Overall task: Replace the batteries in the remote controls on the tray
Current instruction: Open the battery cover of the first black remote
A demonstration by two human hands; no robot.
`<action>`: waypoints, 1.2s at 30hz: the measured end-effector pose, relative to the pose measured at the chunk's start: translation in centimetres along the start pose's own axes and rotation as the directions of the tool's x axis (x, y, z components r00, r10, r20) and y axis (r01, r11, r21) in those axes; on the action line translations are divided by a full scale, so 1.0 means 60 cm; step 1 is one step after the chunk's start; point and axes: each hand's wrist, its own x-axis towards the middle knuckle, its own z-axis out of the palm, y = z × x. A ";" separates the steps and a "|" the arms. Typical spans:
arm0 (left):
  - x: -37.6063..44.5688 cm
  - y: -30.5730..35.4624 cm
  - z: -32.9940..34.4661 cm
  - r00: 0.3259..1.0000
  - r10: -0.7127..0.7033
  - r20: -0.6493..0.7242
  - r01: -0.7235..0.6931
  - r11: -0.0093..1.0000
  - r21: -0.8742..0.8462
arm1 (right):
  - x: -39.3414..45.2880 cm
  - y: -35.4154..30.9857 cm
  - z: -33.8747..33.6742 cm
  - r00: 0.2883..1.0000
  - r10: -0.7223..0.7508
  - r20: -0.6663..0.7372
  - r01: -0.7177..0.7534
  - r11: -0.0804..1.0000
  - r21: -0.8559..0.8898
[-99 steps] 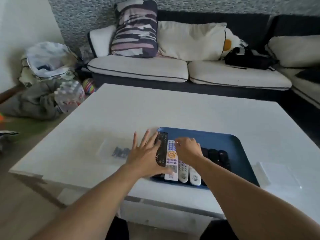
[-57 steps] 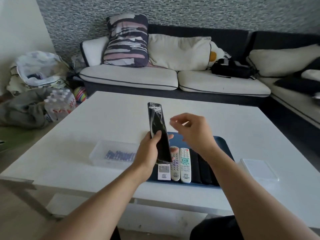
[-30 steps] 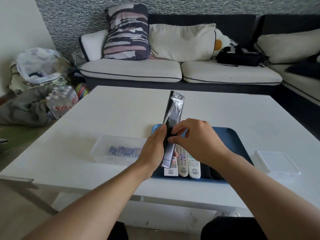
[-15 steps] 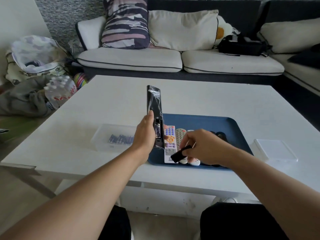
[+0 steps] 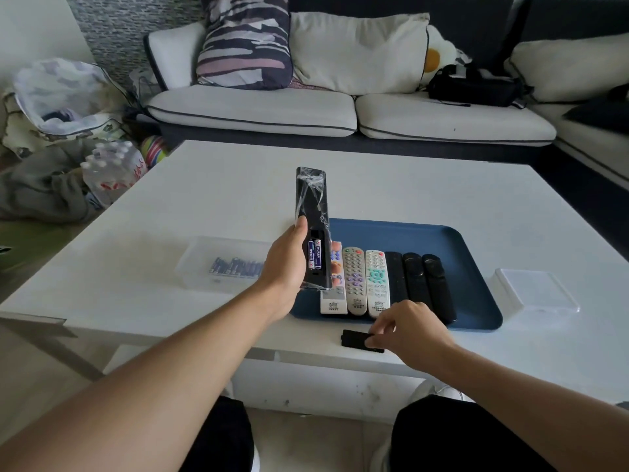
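My left hand (image 5: 287,260) grips a long black remote (image 5: 312,206) wrapped in clear film, held upright with its back towards me above the left end of the blue tray (image 5: 473,294). Its battery bay is uncovered and shows two blue batteries (image 5: 315,254). My right hand (image 5: 405,327) pinches the black battery cover (image 5: 354,339), which lies flat on the white table just in front of the tray. Several more remotes lie side by side in the tray: white ones (image 5: 354,281) on the left, black ones (image 5: 427,284) on the right.
A clear box of blue batteries (image 5: 235,265) sits on the white table (image 5: 408,189) left of the tray. A clear lidded box (image 5: 534,294) stands right of the tray. A sofa with cushions (image 5: 357,49) lies beyond the table; bags and a water-bottle pack (image 5: 112,170) are on the floor at left.
The remote was lifted from the tray and turned over. My right hand took off the battery cover and has brought it down onto the table in front of the tray.
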 end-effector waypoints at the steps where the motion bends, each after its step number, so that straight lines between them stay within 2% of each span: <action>1: -0.003 0.002 0.002 1.000 -0.003 0.015 0.003 1.000 -0.024 | 0.001 0.001 0.000 1.000 0.006 -0.021 -0.007 1.000 -0.030; 6: 0.000 0.001 0.008 0.996 0.019 0.088 -0.014 0.998 -0.063 | 0.002 -0.004 -0.017 0.998 -0.011 -0.068 -0.001 0.986 -0.169; 9: 0.008 -0.004 0.008 0.995 0.035 0.098 -0.034 0.999 -0.006 | 0.002 -0.025 -0.041 0.969 -0.091 -0.231 0.069 0.993 -0.100; 12: 0.015 -0.009 0.011 0.993 0.049 0.104 -0.054 0.997 0.050 | 0.006 -0.056 -0.062 0.828 -0.279 -0.486 0.343 0.938 0.047; 14: 0.020 -0.013 0.017 0.994 0.056 0.097 -0.063 0.995 0.076 | 0.003 -0.080 -0.072 0.745 -0.372 -0.554 0.475 0.878 0.049; 17: 0.017 -0.015 0.026 0.995 0.064 0.073 -0.068 0.995 0.067 | 0.004 -0.103 -0.075 0.690 -0.485 -0.538 0.544 0.837 -0.057; 21: 0.013 -0.010 0.030 0.998 0.052 0.036 -0.053 0.998 0.019 | 0.013 -0.113 -0.087 0.718 -0.500 -0.485 0.541 0.838 -0.063; 24: 0.015 -0.009 0.028 0.999 0.037 0.013 -0.037 0.999 0.009 | 0.014 -0.121 -0.096 0.694 -0.557 -0.456 0.558 0.817 -0.148; 28: 0.010 -0.008 0.029 1.000 -0.011 -0.001 0.011 1.000 -0.012 | 0.009 -0.126 -0.109 0.712 -0.589 -0.381 0.534 0.807 -0.250; 33: 0.008 -0.006 0.027 0.997 -0.080 -0.014 0.080 0.997 -0.001 | 0.004 -0.128 -0.109 0.642 -0.679 -0.357 0.537 0.730 -0.423; 36: 0.005 -0.005 0.030 0.995 -0.093 -0.034 0.094 0.996 0.011 | 0.003 -0.128 -0.102 0.622 -0.690 -0.369 0.514 0.716 -0.472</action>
